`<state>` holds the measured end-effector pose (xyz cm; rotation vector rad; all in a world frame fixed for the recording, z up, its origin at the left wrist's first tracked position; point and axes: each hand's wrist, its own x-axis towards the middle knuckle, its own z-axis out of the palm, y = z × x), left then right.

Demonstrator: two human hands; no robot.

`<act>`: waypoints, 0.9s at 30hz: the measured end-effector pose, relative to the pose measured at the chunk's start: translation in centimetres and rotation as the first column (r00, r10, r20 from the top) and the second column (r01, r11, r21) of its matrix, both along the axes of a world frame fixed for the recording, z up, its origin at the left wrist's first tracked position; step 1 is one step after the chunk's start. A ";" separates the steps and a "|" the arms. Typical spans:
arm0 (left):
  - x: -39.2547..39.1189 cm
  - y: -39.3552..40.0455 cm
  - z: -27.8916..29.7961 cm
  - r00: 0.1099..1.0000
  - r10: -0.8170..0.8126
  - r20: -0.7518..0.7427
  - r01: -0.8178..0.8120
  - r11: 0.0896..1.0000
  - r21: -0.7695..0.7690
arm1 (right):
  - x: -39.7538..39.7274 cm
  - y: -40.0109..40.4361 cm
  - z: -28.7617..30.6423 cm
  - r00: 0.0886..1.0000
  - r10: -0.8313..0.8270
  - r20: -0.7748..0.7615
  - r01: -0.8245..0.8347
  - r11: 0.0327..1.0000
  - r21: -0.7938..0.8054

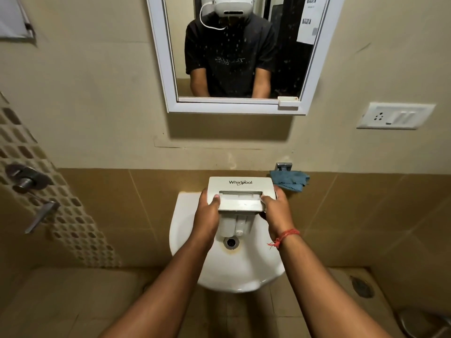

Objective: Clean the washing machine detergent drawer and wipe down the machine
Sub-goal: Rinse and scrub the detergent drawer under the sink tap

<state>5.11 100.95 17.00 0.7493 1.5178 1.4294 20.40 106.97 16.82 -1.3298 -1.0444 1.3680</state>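
Observation:
A white detergent drawer (240, 189) with a Whirlpool logo on its front panel hangs over a white wash basin (188, 230), panel upward and compartments pointing down toward the drain (231, 242). My left hand (207, 215) grips the panel's left edge, thumb in the handle recess. My right hand (277, 211) grips the right edge the same way; a red thread is tied round that wrist. A blue cloth (290, 180) lies on the basin's back right corner, just beyond my right hand.
A mirror (234, 52) hangs on the beige wall above the basin. A switch and socket plate (395, 115) sits to the right. Metal tap fittings (31, 181) stick out of the tiled wall at left. A floor drain (362, 286) is at lower right.

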 end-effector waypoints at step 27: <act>6.5 0.5 3.5 0.976 0.211 0.055 -0.212 0.977 0.013 | 5.0 1.3 1.5 0.991 0.100 -0.090 -0.092 0.992 0.090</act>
